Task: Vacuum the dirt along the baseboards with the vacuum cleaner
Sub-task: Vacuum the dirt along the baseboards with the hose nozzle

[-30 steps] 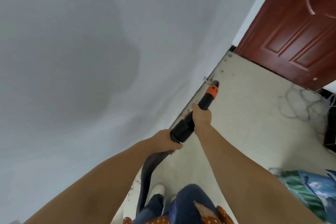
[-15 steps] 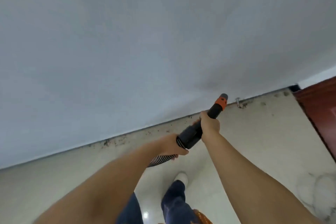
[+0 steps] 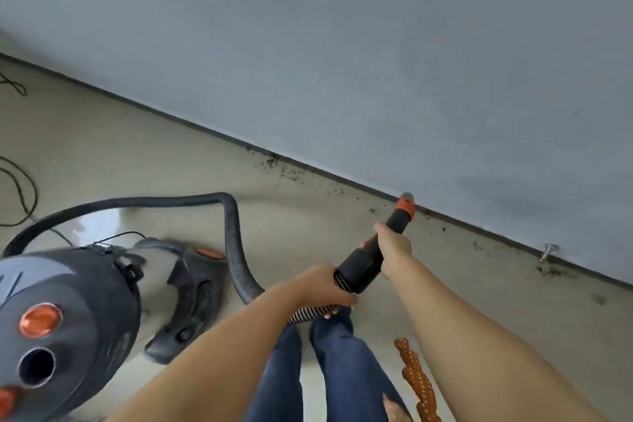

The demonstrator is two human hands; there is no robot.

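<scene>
At the far left, thin black cords (image 3: 20, 189) loop over the pale glossy floor (image 3: 137, 154). Below them stands the round dark-grey canister vacuum cleaner (image 3: 65, 319), with orange buttons and an open round port on its top (blurred at this edge of the view), and its grey wheeled base juts out toward the middle. A ribbed black hose (image 3: 233, 233) arcs from behind the canister, bends down sharply and runs to the left hand (image 3: 320, 288), which grips it just where the ribbing meets the wand's wide black cuff. The person's legs in dark blue jeans (image 3: 329, 370) stand beneath, with an orange white-dotted strip of cloth (image 3: 416, 384) beside them. Further right, the right hand (image 3: 392, 248) is curled around the black plastic wand (image 3: 370, 257) higher up. The wand slants up and right, and its orange-collared grey nozzle tip (image 3: 406, 204) sits at the dark line where the grey-blue wall (image 3: 376, 62) meets the floor. Dark specks of dirt (image 3: 284, 168) are scattered along that line, left of the tip and also right of it. Well to the right, a small metal doorstop (image 3: 549, 250) stands at the foot of the wall.
</scene>
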